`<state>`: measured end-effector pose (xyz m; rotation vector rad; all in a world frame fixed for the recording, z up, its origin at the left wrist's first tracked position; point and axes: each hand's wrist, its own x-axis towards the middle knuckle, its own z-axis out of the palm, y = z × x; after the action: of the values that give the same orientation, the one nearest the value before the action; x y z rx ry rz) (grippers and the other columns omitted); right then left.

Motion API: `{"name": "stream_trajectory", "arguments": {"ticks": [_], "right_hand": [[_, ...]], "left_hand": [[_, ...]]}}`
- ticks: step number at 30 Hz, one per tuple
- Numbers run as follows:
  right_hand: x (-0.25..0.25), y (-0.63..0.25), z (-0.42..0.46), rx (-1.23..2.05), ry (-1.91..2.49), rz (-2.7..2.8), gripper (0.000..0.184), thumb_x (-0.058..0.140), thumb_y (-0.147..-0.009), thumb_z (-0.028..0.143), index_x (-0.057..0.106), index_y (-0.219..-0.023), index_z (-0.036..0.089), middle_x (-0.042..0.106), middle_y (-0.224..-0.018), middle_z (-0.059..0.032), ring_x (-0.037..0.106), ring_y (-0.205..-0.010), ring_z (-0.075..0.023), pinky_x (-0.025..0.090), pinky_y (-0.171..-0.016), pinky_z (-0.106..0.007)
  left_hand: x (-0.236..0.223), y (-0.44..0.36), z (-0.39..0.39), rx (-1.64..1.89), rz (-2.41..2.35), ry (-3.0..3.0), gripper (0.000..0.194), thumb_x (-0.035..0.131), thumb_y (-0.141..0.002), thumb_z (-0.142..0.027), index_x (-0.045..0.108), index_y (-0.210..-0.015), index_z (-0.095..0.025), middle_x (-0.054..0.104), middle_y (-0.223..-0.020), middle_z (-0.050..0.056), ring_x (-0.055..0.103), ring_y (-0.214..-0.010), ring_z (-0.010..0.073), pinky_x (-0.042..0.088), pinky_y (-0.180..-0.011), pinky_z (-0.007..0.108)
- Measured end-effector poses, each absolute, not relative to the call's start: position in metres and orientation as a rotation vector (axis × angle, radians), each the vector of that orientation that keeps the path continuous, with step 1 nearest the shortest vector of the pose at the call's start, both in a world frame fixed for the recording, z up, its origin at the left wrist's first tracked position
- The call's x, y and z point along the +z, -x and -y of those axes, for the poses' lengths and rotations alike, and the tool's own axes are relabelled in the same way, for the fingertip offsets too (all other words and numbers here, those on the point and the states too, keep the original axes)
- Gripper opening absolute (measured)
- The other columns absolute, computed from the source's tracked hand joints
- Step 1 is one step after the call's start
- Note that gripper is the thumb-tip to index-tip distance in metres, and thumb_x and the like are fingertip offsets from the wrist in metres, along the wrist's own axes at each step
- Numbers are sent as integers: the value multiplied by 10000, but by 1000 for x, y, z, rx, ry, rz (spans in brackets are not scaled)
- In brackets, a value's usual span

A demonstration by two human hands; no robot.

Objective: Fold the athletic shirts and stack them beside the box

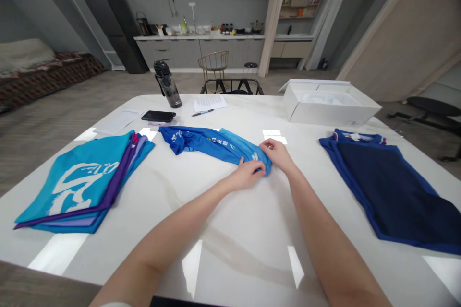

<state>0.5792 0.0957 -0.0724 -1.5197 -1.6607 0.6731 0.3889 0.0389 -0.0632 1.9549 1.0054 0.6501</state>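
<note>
A blue printed shirt lies in a long, narrow strip across the middle of the white table. Its right end, a lighter blue with white marks, is between my two hands. My left hand has its fingers closed on the near edge of that end. At the far right corner, my right hand pinches the cloth between thumb and fingers. The shirt's left end is bunched and rests flat on the table.
Folded turquoise and purple shirts are stacked at left, folded navy clothing at right. Farther back are a black phone, a dark bottle, a pen, paper and an open white box.
</note>
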Motion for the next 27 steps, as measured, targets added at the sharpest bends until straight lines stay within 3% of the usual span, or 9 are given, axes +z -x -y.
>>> {"name": "stream_trajectory", "arguments": {"ticks": [2, 4, 6, 7, 9, 12, 18, 22, 27], "right_hand": [[-66, -576, -94, 577, 1520, 1755, 227, 667, -841, 399, 738, -932, 204, 698, -911, -49, 599, -766, -185, 484, -763, -314], [-64, -570, -91, 634, 1478, 1848, 231, 679, -849, 357, 753, -1005, 204, 707, -966, -54, 617, -803, -185, 494, -804, -315], [-67, -561, -88, 747, 1460, 1909, 267, 684, -856, 323, 753, -1082, 199, 713, -988, -55, 630, -812, -186, 501, -808, -313], [-69, -557, -87, 775, 1474, 1939, 298, 696, -848, 306, 750, -1121, 199, 714, -1000, -55, 633, -810, -189, 501, -801, -314], [-72, -551, -85, 758, 1535, 2004, 373, 735, -812, 269, 740, -1182, 217, 709, -1010, -54, 640, -806, -202, 500, -781, -320], [-73, -546, -83, 726, 1600, 2065, 428, 770, -752, 195, 737, -1173, 264, 695, -937, -33, 659, -812, -230, 500, -764, -328], [-69, -546, -71, 1321, 1629, 1826, 408, 815, -689, 164, 664, -1058, 247, 623, -707, 21, 609, -488, -176, 545, -588, -349], [-58, -539, -61, 1545, 1708, 1671, 467, 867, -630, 113, 620, -1017, 200, 584, -597, 31, 660, -524, -237, 596, -635, -447], [-31, -525, -51, 1749, 1753, 1942, 542, 778, -798, 187, 517, -1272, 180, 633, -697, 25, 689, -574, -212, 619, -651, -399]], "left_hand": [[-53, -389, -30, 589, -858, -1938, 69, 696, -828, -353, 744, -779, -361, 785, -978, 9, 709, -1019, 224, 301, -1220, 453], [-43, -378, -33, 555, -884, -1914, 80, 714, -812, -414, 760, -767, -367, 785, -893, 2, 723, -939, 215, 499, -1062, 367], [-36, -359, -47, 556, -1217, -1967, 147, 640, -867, -380, 768, -821, -324, 777, -893, 22, 725, -930, 233, 553, -962, 365], [-34, -349, -57, 582, -1505, -2019, 185, 594, -898, -362, 766, -885, -294, 775, -975, 50, 717, -1006, 266, 532, -1000, 418], [-36, -329, -77, 658, -1829, -1983, 349, 524, -956, -360, 696, -1206, -190, 646, -1349, 201, 528, -1342, 416, 336, -1136, 651], [-48, -312, -101, 462, -2161, -1871, 633, 513, -956, -549, 525, -1461, -168, 376, -1606, 259, 298, -1480, 515, 185, -1118, 791], [-81, -325, -130, 305, -2004, -1969, 781, 346, -950, -705, 392, -1583, -250, 215, -1698, 181, 159, -1555, 458, 22, -1179, 746], [-86, -340, -153, 275, -1715, -2218, 771, 376, -950, -694, 376, -1595, -272, 201, -1710, 136, 126, -1573, 416, -20, -1199, 709], [-75, -363, -167, 303, -1519, -2305, 623, 487, -952, -492, 470, -1533, -268, 348, -1665, 84, 241, -1554, 340, 32, -1257, 620]]}}
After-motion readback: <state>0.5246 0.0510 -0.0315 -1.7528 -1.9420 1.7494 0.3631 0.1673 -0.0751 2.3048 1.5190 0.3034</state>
